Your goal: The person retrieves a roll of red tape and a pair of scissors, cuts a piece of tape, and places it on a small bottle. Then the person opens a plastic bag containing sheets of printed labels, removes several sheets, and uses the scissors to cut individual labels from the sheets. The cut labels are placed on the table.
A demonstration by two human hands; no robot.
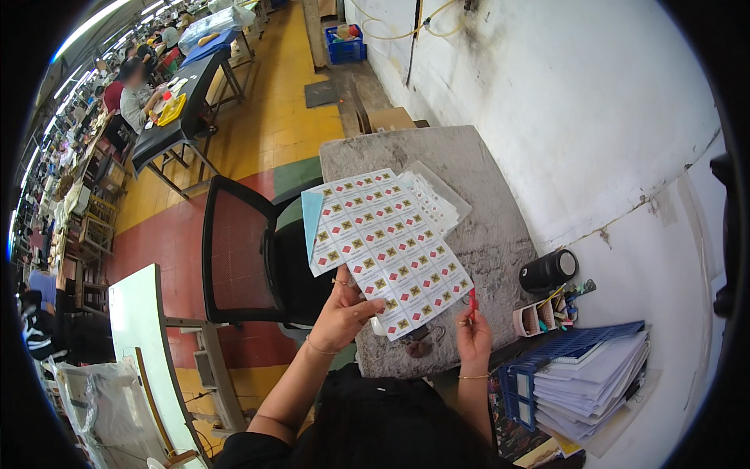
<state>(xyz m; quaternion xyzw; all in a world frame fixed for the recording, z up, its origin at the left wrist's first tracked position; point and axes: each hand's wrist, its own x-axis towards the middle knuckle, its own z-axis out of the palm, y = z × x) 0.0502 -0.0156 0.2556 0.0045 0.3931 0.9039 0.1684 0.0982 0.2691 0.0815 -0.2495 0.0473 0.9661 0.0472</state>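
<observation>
A large sheet of printed stickers (398, 242), with rows of red diamonds and yellow-black squares, is held up over the grey table (492, 211). My left hand (340, 316) grips its near left edge, thumb on top and fingers underneath. At the sheet's left side a light blue patch (312, 219) shows. My right hand (473, 340) is closed around small red scissors (473, 301), upright at the sheet's right corner. Their blades are too small to make out. Behind the sheet lies a clear plastic sleeve (449, 199) with white pieces.
Right of the table are a black bottle (548, 270), a pen holder (539, 319) and a blue rack (519, 387) with stacked papers (590, 375). A black mesh chair (242, 250) stands left. A white wall (562, 102) borders the right. Other people sit at far-left benches.
</observation>
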